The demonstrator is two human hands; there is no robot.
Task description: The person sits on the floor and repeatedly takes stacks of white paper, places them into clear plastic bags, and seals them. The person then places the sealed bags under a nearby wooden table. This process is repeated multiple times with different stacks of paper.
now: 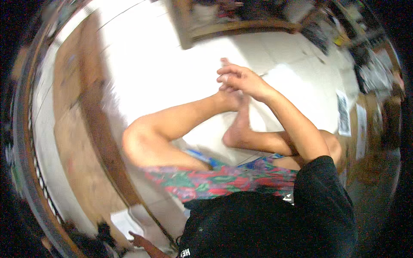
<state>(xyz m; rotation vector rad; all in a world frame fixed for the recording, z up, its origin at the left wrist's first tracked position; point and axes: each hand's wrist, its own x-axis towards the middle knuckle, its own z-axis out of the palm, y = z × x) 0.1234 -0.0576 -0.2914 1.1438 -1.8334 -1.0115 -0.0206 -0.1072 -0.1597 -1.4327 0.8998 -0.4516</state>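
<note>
Right hand (248,81) is out front over the bare feet (238,129), fingers loosely bent, but it's blurry, so I can't tell if it's gripping anything or actually touching skin. A second, smaller-looking hand (137,239) pokes in at the lower left with its fingers at a white sheet (124,219). Might be the left one, but I honestly can't tell whose it is or whether it's pinching the sheet.

The surface is a pale tiled floor (142,73), thin joint lines, big washed-out glare patch in the middle. Long brown wooden-looking panel (101,129) runs down the left side, and there's a wooden frame (241,31) along the top with dark clutter inside it.

Count-wise: two hands, two folded legs (180,116), one white sheet, two pale strips (343,112) on the right, one beside the other, and one crumpled greyish bag (376,73) above them. There's also one dark flat thing (316,38) near the frame's right end, too smeared to name.

As for what's in the way, the black shirt (258,223) and flowery shorts (228,180) block most of the lower middle, and the right hand hides part of the feet.
</note>
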